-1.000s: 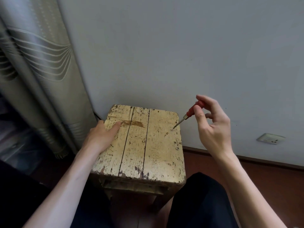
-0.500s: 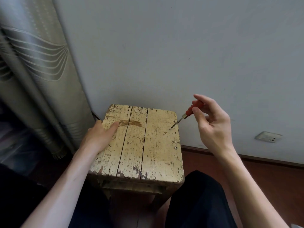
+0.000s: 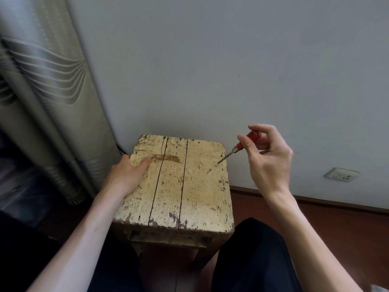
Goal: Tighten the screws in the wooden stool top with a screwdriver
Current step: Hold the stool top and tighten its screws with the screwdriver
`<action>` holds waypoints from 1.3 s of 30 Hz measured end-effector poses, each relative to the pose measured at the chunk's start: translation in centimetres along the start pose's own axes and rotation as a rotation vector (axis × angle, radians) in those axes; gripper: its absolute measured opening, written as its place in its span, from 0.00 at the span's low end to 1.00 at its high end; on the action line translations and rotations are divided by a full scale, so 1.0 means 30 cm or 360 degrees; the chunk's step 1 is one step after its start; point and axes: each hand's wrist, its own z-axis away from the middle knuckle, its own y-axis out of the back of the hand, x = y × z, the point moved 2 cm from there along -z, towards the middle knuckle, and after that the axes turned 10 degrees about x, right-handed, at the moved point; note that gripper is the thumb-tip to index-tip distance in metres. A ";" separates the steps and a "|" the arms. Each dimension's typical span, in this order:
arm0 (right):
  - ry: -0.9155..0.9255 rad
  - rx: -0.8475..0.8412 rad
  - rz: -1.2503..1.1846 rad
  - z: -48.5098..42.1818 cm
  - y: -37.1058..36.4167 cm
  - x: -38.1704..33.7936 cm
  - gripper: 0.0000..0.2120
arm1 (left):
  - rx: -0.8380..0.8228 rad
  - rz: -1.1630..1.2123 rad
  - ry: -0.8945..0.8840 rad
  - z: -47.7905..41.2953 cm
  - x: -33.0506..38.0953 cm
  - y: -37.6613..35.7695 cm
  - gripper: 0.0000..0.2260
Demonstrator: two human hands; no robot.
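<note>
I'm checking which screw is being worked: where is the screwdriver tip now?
In the head view, the screwdriver tip sits on a screw near the stool top's far right edge, with the right hand pinching its red handle.

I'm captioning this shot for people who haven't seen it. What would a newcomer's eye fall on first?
First, the worn, paint-chipped wooden stool top in the middle, set against the grey wall. Next, the red-handled screwdriver pinched in the right hand, its tip down at a screw near the top's far right edge, while the left hand holds its left edge. A patterned curtain hangs at the left.
</note>
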 end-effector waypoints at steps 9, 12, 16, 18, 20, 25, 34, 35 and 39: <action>0.0074 -0.0256 0.0255 -0.004 0.054 0.000 0.24 | -0.0022 -0.0006 0.0013 0.002 -0.002 0.003 0.47; 0.0041 -0.0326 0.0126 0.005 0.071 0.004 0.24 | -0.0037 0.0004 0.0019 -0.003 -0.003 0.002 0.47; -0.0104 -0.0350 -0.0051 0.001 0.066 0.006 0.20 | -0.0037 0.0005 0.0021 -0.006 -0.007 0.000 0.48; -0.0115 -0.0399 -0.0125 0.000 0.054 -0.002 0.19 | -0.0044 0.0007 0.0022 -0.007 -0.010 -0.001 0.49; -0.0102 -0.0449 -0.0180 0.001 0.045 -0.014 0.20 | -0.0047 0.0018 0.0018 -0.007 -0.010 0.000 0.48; -0.0084 -0.0460 -0.0175 -0.010 0.033 -0.024 0.22 | -0.0024 0.0020 -0.0011 -0.002 -0.007 0.002 0.46; -0.0033 -0.0295 -0.0051 -0.033 -0.008 -0.033 0.12 | -0.0035 0.0026 -0.0010 -0.004 -0.009 0.001 0.47; -0.0034 -0.0271 -0.0037 -0.035 -0.012 -0.033 0.11 | -0.0031 0.0024 -0.0015 -0.004 -0.010 0.001 0.47; -0.0047 -0.0157 0.0010 -0.043 -0.016 -0.035 0.09 | -0.0019 0.0008 -0.0018 -0.005 -0.012 -0.001 0.48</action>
